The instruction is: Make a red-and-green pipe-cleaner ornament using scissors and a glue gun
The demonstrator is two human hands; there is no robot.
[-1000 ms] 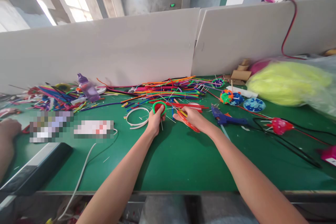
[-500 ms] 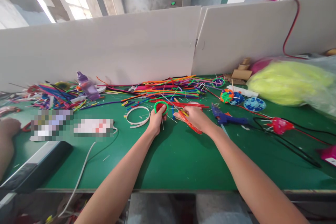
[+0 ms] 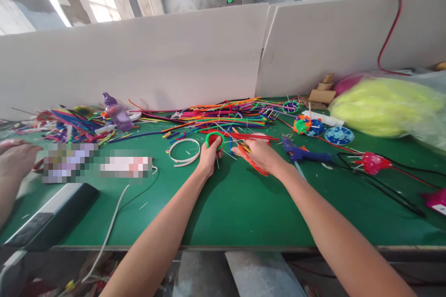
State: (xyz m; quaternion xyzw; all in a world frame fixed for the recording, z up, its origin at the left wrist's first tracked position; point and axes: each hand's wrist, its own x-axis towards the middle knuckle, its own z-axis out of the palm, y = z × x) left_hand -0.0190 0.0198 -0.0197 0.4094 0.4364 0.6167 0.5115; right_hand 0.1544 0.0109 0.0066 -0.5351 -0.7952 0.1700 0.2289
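Observation:
My left hand (image 3: 208,160) is closed on a small round piece with a green fuzzy rim and red middle (image 3: 211,138). Thin white sticks poke out around it. Red-orange-handled scissors (image 3: 257,167) are in my right hand (image 3: 265,152), fingers wrapped round the handles. Their blades point left, towards the round piece and its sticks; whether they touch a stick I cannot tell. Just beyond my hands lie red pipe cleaners (image 3: 263,138) and a heap of many-coloured pipe cleaners (image 3: 226,113). A coiled white strip (image 3: 184,152) rests left of my left hand.
A blue glue gun (image 3: 306,155) lies right of my right hand, near blue and orange decorated pieces (image 3: 338,135). Bagged yellow material (image 3: 379,106) sits at the back right. Left are a purple bottle (image 3: 118,113), a dark box (image 3: 52,218), a cable (image 3: 114,218) and another person's hand (image 3: 19,155).
My hands stay almost in place with the round piece and the scissors. At the far left, the other person's hand has moved up and slightly right. The view has shifted slightly.

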